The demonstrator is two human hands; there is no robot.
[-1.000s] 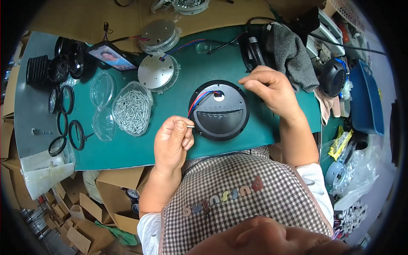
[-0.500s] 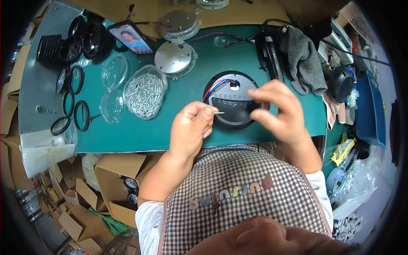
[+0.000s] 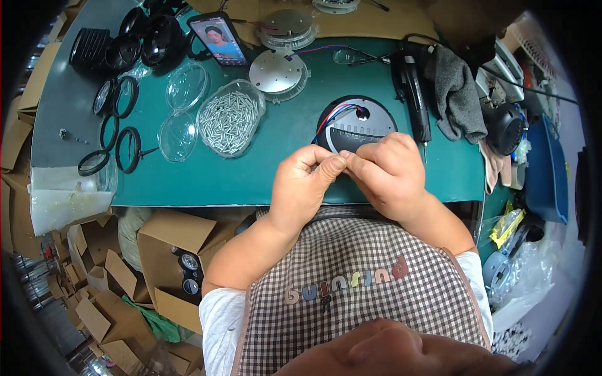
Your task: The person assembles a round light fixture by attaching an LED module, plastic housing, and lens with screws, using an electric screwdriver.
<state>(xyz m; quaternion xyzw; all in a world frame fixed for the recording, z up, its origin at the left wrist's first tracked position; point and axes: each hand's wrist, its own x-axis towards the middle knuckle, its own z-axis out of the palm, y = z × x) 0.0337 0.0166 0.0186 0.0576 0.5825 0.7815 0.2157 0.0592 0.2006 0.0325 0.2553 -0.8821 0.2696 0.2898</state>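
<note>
A green-topped counter (image 3: 194,182) runs across the room, its front edge bowed, with a plain grey surface (image 3: 53,147) adjoining it on the left. Brown cardboard (image 3: 401,22) stretches along the far side, dropping into deep shadow toward the upper right. Cardboard boxes (image 3: 19,138) stand beyond the left end, and open cartons (image 3: 122,272) crowd the space below at lower left, with a crumpled green sheet (image 3: 153,319) among them. At right, a blue tub (image 3: 545,175) sits beside a pale lilac-grey expanse (image 3: 571,125); whether wall or floor is unclear. Soft, fairly even light covers the counter.
</note>
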